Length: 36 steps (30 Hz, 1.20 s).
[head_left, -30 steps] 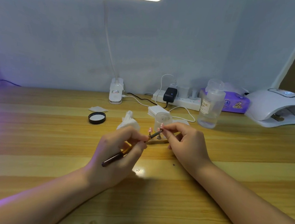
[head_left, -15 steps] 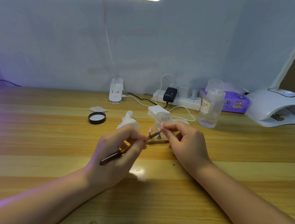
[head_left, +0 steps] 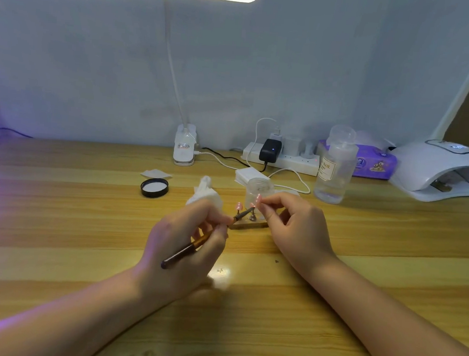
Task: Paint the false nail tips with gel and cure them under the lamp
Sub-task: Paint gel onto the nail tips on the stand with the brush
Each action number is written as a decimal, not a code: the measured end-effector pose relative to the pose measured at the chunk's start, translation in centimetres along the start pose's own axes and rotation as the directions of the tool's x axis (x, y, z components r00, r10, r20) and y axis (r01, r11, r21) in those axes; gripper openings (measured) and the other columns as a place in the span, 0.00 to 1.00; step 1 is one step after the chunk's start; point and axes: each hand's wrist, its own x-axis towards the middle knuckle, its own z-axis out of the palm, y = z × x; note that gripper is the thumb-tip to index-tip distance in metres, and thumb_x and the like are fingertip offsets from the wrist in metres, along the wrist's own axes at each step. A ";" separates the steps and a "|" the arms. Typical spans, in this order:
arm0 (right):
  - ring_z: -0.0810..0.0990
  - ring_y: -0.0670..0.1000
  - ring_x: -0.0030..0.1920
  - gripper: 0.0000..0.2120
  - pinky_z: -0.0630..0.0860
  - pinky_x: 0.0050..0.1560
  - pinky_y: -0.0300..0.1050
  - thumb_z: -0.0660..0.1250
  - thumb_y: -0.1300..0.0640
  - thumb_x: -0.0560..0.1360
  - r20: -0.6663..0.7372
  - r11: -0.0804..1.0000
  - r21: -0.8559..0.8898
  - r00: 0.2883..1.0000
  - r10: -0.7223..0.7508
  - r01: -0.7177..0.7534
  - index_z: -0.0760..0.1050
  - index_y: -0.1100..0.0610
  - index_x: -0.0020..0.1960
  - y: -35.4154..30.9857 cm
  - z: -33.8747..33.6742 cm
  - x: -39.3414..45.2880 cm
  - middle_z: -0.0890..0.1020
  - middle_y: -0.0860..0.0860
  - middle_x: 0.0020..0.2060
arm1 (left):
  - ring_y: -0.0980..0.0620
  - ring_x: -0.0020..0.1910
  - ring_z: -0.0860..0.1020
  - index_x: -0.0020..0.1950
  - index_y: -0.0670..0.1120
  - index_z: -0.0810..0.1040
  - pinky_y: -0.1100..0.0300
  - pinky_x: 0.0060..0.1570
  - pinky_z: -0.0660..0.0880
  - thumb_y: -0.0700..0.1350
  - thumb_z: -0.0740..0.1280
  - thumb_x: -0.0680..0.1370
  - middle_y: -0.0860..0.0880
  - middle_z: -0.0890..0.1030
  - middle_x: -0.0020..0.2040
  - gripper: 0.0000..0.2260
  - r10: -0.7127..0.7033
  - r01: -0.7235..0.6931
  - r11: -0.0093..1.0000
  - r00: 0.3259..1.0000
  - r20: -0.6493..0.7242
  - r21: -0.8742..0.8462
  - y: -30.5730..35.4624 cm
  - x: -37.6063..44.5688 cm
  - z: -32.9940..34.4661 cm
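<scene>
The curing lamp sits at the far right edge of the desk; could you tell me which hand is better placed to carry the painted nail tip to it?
Probably the right hand: it already pinches the nail tip and is nearer the curing lamp. The left hand grips the brush.

Wooden table (head_left: 56, 220) (plank-topped) bears black lid (head_left: 154, 187), bottle (head_left: 334, 169), perhaps tissue (head_left: 206, 194).

2 hands (head_left: 185, 247), 1 brush (head_left: 194, 245), 3 nail tips (head_left: 238, 205), 1 jar (head_left: 259, 192), 1 lid (head_left: 154, 187), 1 btl (head_left: 335, 169), 1 cure lamp (head_left: 436, 168)
</scene>
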 end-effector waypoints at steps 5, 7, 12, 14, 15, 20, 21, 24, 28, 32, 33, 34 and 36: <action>0.75 0.46 0.33 0.03 0.75 0.36 0.47 0.71 0.58 0.74 0.006 0.998 -0.045 0.999 -0.047 0.047 0.83 0.52 0.48 -0.1 0.0 -0.1 0.82 0.46 0.39 | 0.58 0.38 0.77 0.54 0.48 0.81 0.58 0.35 0.74 0.48 0.65 0.78 0.55 0.81 0.41 0.08 0.102 -0.102 0.992 0.995 0.013 0.068 -0.3 0.2 0.1; 0.75 0.46 0.33 0.04 0.76 0.35 0.46 0.71 0.59 0.74 0.016 0.994 -0.066 0.997 -0.081 0.082 0.82 0.53 0.48 -0.3 0.0 -0.1 0.82 0.46 0.39 | 0.57 0.39 0.78 0.55 0.48 0.81 0.56 0.35 0.75 0.47 0.65 0.78 0.54 0.81 0.43 0.09 0.133 -0.136 0.988 0.990 0.047 0.078 -0.4 0.3 -0.1; 0.76 0.47 0.34 0.04 0.74 0.36 0.42 0.71 0.62 0.73 -0.005 0.992 -0.069 0.994 -0.105 0.104 0.82 0.56 0.46 -0.4 0.0 -0.1 0.81 0.48 0.38 | 0.57 0.39 0.78 0.50 0.49 0.82 0.58 0.37 0.74 0.48 0.65 0.77 0.56 0.81 0.41 0.08 0.113 -0.119 0.990 0.990 0.078 0.076 -0.3 0.2 -0.3; 0.76 0.47 0.34 0.03 0.74 0.36 0.42 0.71 0.63 0.73 -0.016 0.993 -0.057 0.994 -0.105 0.104 0.83 0.56 0.45 -0.3 0.0 0.0 0.81 0.49 0.37 | 0.61 0.37 0.75 0.46 0.48 0.82 0.64 0.37 0.71 0.48 0.63 0.76 0.58 0.80 0.39 0.08 0.091 -0.095 0.990 0.995 0.050 0.099 -0.3 0.1 -0.2; 0.76 0.47 0.34 0.03 0.74 0.36 0.43 0.71 0.63 0.73 -0.019 0.993 -0.055 0.994 -0.104 0.103 0.83 0.57 0.45 -0.3 0.0 0.0 0.81 0.49 0.36 | 0.62 0.37 0.75 0.45 0.47 0.81 0.65 0.37 0.70 0.48 0.63 0.75 0.59 0.80 0.38 0.09 0.084 -0.087 0.991 0.996 0.035 0.103 -0.3 0.1 -0.2; 0.76 0.48 0.34 0.03 0.74 0.37 0.45 0.70 0.62 0.74 0.010 0.993 -0.058 0.995 -0.100 0.100 0.83 0.57 0.47 -0.3 0.0 0.0 0.81 0.50 0.37 | 0.55 0.39 0.79 0.52 0.46 0.82 0.58 0.38 0.74 0.48 0.64 0.78 0.54 0.81 0.41 0.10 0.093 -0.095 0.993 0.995 0.023 0.065 0.0 0.3 -0.1; 0.76 0.48 0.35 0.04 0.75 0.37 0.46 0.70 0.61 0.74 0.020 0.993 -0.060 0.995 -0.101 0.102 0.83 0.57 0.47 -0.3 0.0 0.0 0.81 0.50 0.37 | 0.56 0.39 0.78 0.53 0.46 0.82 0.57 0.37 0.74 0.48 0.65 0.78 0.54 0.81 0.42 0.10 0.106 -0.109 0.992 0.994 0.040 0.064 0.0 0.4 -0.1; 0.77 0.49 0.35 0.03 0.74 0.37 0.46 0.70 0.62 0.74 0.017 0.994 -0.052 0.995 -0.095 0.095 0.82 0.57 0.47 -0.4 0.0 0.0 0.81 0.49 0.37 | 0.56 0.39 0.78 0.51 0.46 0.83 0.56 0.38 0.74 0.50 0.64 0.77 0.56 0.81 0.41 0.11 0.081 -0.085 0.994 0.995 0.062 0.064 0.0 0.3 -0.2; 0.76 0.50 0.34 0.04 0.74 0.36 0.48 0.69 0.61 0.75 0.007 0.997 -0.011 0.998 -0.070 0.070 0.82 0.57 0.47 -0.3 -0.1 0.0 0.81 0.49 0.36 | 0.54 0.37 0.78 0.45 0.47 0.81 0.61 0.38 0.71 0.50 0.62 0.75 0.54 0.82 0.37 0.11 0.026 -0.027 0.999 0.999 0.021 0.028 0.2 0.3 -0.3; 0.75 0.50 0.33 0.04 0.73 0.35 0.47 0.70 0.60 0.75 0.018 0.997 0.029 0.998 -0.065 0.064 0.83 0.58 0.48 -0.2 -0.1 0.1 0.81 0.50 0.35 | 0.54 0.41 0.80 0.49 0.48 0.80 0.61 0.41 0.75 0.49 0.64 0.77 0.55 0.83 0.41 0.08 -0.046 0.045 0.995 0.999 -0.005 -0.092 0.4 0.4 -0.1; 0.75 0.50 0.32 0.04 0.72 0.35 0.46 0.70 0.60 0.75 0.022 0.997 0.039 0.997 -0.068 0.067 0.83 0.58 0.48 -0.2 -0.1 0.0 0.81 0.50 0.34 | 0.54 0.42 0.81 0.50 0.48 0.80 0.60 0.42 0.76 0.48 0.66 0.78 0.55 0.84 0.42 0.06 -0.077 0.076 0.988 0.997 -0.007 -0.131 0.4 0.5 -0.1; 0.75 0.50 0.32 0.04 0.72 0.35 0.46 0.70 0.60 0.75 0.025 0.996 0.048 0.997 -0.070 0.069 0.83 0.58 0.48 -0.3 0.0 0.0 0.81 0.50 0.34 | 0.55 0.43 0.81 0.50 0.48 0.81 0.58 0.43 0.77 0.47 0.67 0.78 0.55 0.84 0.42 0.05 -0.108 0.106 0.980 0.994 -0.003 -0.165 0.4 0.5 0.0; 0.74 0.50 0.32 0.04 0.72 0.34 0.45 0.70 0.60 0.76 0.024 0.995 0.061 0.997 -0.075 0.074 0.83 0.58 0.48 -0.3 0.0 0.0 0.81 0.50 0.33 | 0.54 0.44 0.82 0.51 0.48 0.81 0.55 0.44 0.78 0.45 0.66 0.77 0.53 0.84 0.43 0.06 -0.142 0.140 0.969 0.990 0.006 -0.206 0.3 0.5 0.1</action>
